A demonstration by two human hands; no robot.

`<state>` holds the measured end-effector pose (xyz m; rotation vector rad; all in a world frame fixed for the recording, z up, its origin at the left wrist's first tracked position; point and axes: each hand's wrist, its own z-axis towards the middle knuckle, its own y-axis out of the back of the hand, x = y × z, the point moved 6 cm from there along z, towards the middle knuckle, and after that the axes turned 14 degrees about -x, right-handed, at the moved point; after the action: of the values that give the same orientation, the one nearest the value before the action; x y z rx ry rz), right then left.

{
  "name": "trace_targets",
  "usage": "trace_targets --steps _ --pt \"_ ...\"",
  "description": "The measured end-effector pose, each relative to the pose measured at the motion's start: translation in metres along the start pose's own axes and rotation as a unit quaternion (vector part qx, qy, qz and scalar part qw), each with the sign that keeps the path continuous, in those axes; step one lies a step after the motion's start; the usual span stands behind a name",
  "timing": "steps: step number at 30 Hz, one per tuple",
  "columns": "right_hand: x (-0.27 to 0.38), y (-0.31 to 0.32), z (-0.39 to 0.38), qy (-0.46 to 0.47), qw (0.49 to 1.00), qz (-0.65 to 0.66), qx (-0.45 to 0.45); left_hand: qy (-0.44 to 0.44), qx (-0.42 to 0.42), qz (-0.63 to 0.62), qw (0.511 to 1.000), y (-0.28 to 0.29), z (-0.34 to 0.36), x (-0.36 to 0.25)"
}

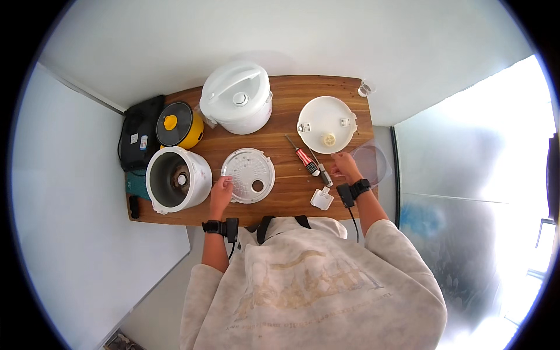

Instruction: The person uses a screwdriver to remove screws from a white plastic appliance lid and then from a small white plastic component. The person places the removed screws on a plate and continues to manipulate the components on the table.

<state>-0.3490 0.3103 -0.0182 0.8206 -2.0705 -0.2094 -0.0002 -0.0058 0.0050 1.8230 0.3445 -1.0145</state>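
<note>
My left hand (pixel 221 193) is at the left rim of a round white perforated lid plate (pixel 249 166). Its fingers are curled over that edge, and what they hold, if anything, is too small to make out. My right hand (pixel 346 165) is closed just below a round white lid shell (pixel 328 116), which lies with its inside up and bears a cream round part (pixel 329 139). Whatever is between those fingers is hidden. Beside the right hand lie a screwdriver with a red-and-white striped handle (pixel 305 158) and a grey-handled screwdriver (pixel 324 175).
Left of my left hand stands an uncovered white pot body (pixel 179 179). Behind are a closed white pot (pixel 238 105), a yellow pot with dark lid (pixel 177 129) and a black case (pixel 142 134). A small white piece (pixel 321 199) and a clear plastic tray (pixel 374 162) lie right.
</note>
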Motion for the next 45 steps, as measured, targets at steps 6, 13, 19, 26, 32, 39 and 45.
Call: trace_targets --steps 6,13,19,26,32,39,45 --pt "-0.010 -0.028 0.017 -0.049 0.992 0.098 0.064 0.009 0.015 -0.029 0.999 0.006 -0.005 -0.011" --pt "-0.028 -0.049 0.053 -0.148 0.946 0.281 0.057 0.055 0.041 -0.049 0.996 0.016 -0.019 0.014" --pt "-0.023 -0.048 0.070 -0.150 0.910 0.385 0.022 0.089 0.078 -0.060 0.991 0.019 -0.030 0.010" --pt "-0.004 -0.031 0.058 -0.079 0.925 0.370 0.039 0.098 0.081 -0.109 0.986 0.021 -0.031 0.032" --pt "0.041 0.010 -0.026 0.098 0.980 0.170 0.042 0.065 0.084 -0.069 0.992 0.021 -0.038 0.015" --pt "0.054 -0.003 -0.080 0.227 0.966 -0.042 0.116 0.101 0.124 -0.155 0.975 -0.028 -0.034 -0.059" --pt "0.052 -0.031 -0.088 0.279 0.928 -0.161 0.189 0.057 0.084 -0.208 0.973 -0.060 -0.013 -0.092"
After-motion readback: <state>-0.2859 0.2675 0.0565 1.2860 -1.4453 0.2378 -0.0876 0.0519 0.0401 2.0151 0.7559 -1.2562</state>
